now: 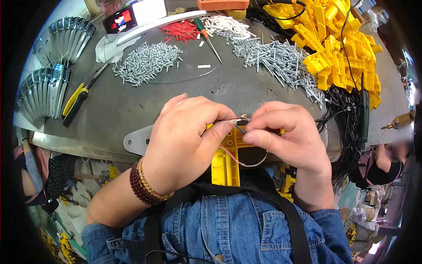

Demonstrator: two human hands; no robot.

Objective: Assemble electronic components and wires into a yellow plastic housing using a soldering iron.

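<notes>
Near the table's front edge, my left hand pinches thin wires between thumb and index finger, with a small white piece at the fingertips. Facing it, my right hand is closed on the wire ends, a blue wire passing by its fingertips. The two hands almost meet. A red wire hangs below them and joins a grey cable that loops under my right hand. Beneath lies a yellow plastic housing, partly hidden by my hands. A flat metal plate with a hole shows beside my left hand.
Piles of screws, long bolts, red parts and white sleeves lie beyond my hands. A screwdriver, yellow-black pliers, metal blades, yellow housings and black cables surround them.
</notes>
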